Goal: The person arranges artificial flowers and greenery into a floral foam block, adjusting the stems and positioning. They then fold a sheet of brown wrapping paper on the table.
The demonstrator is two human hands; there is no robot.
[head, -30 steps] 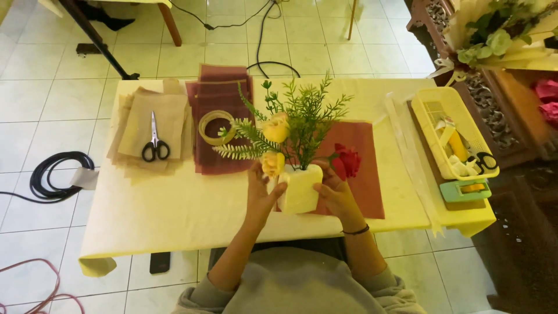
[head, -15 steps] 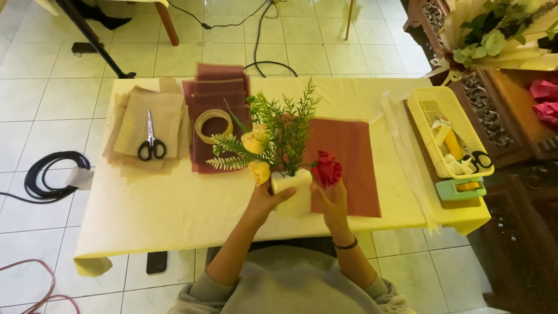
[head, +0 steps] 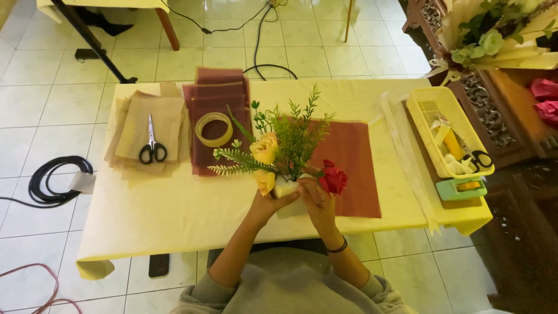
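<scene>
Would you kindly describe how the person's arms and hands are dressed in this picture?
Both hands are bare, without gloves. The left hand and right hand extend from forearms left uncovered, the grey sleeves being pushed up near the elbows. A thin dark band circles the right wrist. No rings can be made out.

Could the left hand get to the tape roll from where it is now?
Probably yes: the tape roll lies uncovered up-left of the left hand, but that hand holds the bouquet, whose ferns jut across the way.

Floor [head: 349, 52]: pale glossy square tiles. Bench [head: 174, 215]: covered in yellow cloth. Carved dark wooden cabinet [head: 494, 110] beside the bench's right edge. Black cable coil [head: 55, 180] on the floor beyond its left edge.
</scene>
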